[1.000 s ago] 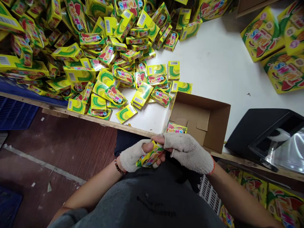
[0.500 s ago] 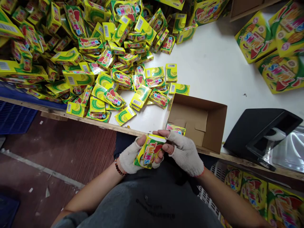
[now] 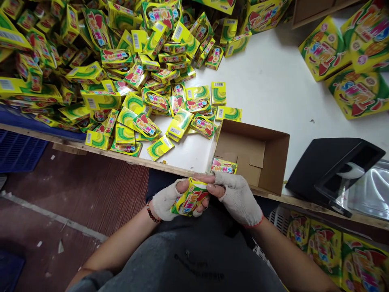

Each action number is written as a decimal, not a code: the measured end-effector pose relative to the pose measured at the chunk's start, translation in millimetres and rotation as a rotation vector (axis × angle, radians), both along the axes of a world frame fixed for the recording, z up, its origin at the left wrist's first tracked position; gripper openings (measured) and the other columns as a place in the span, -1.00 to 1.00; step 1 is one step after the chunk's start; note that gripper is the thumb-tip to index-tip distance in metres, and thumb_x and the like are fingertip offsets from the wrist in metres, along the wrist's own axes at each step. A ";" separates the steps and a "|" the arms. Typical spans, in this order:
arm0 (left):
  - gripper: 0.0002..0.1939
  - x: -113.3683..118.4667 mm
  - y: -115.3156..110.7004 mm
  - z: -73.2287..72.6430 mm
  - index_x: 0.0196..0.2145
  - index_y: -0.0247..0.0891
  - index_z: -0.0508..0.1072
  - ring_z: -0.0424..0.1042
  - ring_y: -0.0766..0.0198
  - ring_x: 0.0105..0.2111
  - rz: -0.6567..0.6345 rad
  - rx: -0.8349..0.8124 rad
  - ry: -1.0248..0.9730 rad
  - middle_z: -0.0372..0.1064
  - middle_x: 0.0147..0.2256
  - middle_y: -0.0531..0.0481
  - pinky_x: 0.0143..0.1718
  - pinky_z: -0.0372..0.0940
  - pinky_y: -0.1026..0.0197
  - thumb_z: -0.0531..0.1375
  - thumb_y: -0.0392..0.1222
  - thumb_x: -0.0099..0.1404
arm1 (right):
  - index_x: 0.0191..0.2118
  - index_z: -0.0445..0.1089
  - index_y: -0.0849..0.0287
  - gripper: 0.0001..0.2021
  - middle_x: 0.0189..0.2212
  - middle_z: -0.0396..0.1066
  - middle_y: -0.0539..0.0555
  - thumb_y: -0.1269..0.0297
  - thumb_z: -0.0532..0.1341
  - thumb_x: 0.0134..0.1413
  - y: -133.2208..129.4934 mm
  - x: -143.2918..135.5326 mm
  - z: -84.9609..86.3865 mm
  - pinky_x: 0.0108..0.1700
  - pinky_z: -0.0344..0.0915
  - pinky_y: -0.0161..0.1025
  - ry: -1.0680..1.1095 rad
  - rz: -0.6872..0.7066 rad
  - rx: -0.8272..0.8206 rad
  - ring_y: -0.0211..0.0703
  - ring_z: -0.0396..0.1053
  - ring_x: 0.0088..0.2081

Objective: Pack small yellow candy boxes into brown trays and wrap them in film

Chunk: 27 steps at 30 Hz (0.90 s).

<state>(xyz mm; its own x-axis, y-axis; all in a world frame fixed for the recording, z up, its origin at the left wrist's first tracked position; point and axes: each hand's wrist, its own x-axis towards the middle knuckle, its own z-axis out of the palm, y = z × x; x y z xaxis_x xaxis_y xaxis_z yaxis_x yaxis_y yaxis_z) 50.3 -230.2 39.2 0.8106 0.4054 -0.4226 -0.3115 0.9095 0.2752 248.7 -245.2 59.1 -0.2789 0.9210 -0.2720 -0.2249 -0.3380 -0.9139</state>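
A small yellow-green TWINS box (image 3: 192,197) is gripped by my left hand (image 3: 168,199), in a fingerless white glove, over my lap. My right hand (image 3: 240,198), gloved the same way, has its thumb and fingers pinched at the box's upper end, where a whitish flap shows. Just beyond my hands, an open brown carton (image 3: 273,162) sits at the table's front edge, with a small box (image 3: 224,165) inside its near left corner. Left of the carton, loose small boxes (image 3: 179,124) lie on the white table (image 3: 258,81).
A large heap of small boxes (image 3: 94,73) covers the table's left side. Bigger TWINS boxes (image 3: 358,91) stand at the far right. A black stand (image 3: 334,170) is right of the carton. Below it are more large boxes (image 3: 323,249). A blue crate (image 3: 21,150) is at far left.
My right fingers have moved slightly down against the box's upper end, and the whitish flap there shows less. The held box is tilted a little more.
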 end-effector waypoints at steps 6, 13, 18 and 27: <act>-0.28 0.7 -6.1 1.5 -0.07 -0.36 0.50 0.43 0.28 -0.40 -0.037 -0.071 -0.042 0.47 -0.30 -0.15 -0.35 0.25 0.27 0.39 0.31 0.04 | -0.11 0.63 0.00 -0.71 -0.08 0.59 0.13 0.00 0.33 0.14 -8.2 2.7 -2.4 0.06 0.49 0.08 -0.007 0.008 0.140 0.05 0.54 -0.05; -0.19 4.3 -2.8 -3.2 0.10 -0.29 0.46 0.40 0.27 -0.41 -0.028 -0.014 -0.072 0.45 -0.30 -0.13 -0.39 0.23 0.28 0.37 0.31 0.05 | -0.09 0.62 0.08 -0.69 -0.17 0.61 0.13 0.02 0.32 0.16 -5.5 1.4 -3.2 -0.16 0.56 -0.10 -0.036 -0.015 0.042 -0.04 0.59 -0.28; -0.16 -1.2 -0.5 -5.0 0.11 -0.37 0.45 0.40 0.26 -0.40 -0.070 0.055 -0.019 0.46 -0.28 -0.18 -0.38 0.26 0.26 0.37 0.31 0.05 | -0.11 0.63 0.00 -0.77 -0.13 0.62 0.10 0.10 0.31 0.19 -0.2 9.3 0.9 0.06 0.49 -0.08 -0.132 0.035 0.170 -0.02 0.57 -0.08; -0.24 6.0 6.6 6.6 -0.06 -0.39 0.54 0.36 0.29 -0.42 -0.082 0.230 0.128 0.44 -0.32 -0.13 -0.41 0.23 0.27 0.42 0.30 -0.02 | -0.03 0.59 -0.02 -0.74 -0.11 0.61 0.07 0.10 0.27 0.24 -3.3 9.6 -6.0 0.01 0.50 -0.13 -0.180 0.026 0.192 -0.07 0.58 -0.12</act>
